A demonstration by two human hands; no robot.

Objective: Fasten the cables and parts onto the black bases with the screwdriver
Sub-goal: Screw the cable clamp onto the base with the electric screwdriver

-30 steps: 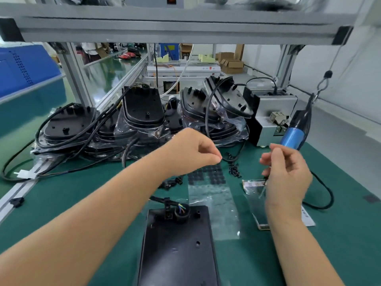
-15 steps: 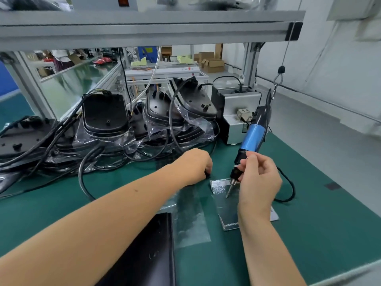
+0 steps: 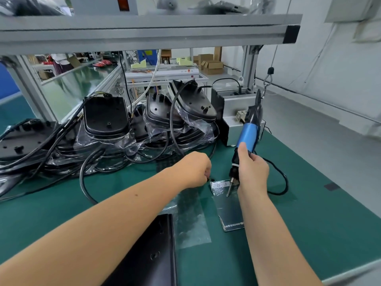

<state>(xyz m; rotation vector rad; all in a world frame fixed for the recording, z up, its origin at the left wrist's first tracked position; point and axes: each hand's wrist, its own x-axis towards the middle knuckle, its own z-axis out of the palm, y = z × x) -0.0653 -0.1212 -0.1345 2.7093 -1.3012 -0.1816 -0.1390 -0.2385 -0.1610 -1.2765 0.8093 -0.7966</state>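
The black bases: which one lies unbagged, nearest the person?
The flat black base at the bottom edge, under the left forearm, lying bare on the green mat. The other bases are stacked behind among plastic bags and cables.

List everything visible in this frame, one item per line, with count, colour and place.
Electric screwdriver: one, blue and black, hung from a hook, tip over the clear bag.
Black base: one, black, near edge under the left forearm.
Stacked bases: several, black, in clear wrap with black cables, at the back.
Clear bag: one, clear, below the screwdriver tip.
Grey box: one, grey, back right.
Mat: one, green, covering the bench.
Left hand: curled, fingertips at small black parts; a grip cannot be told.
Right hand: grips the screwdriver.
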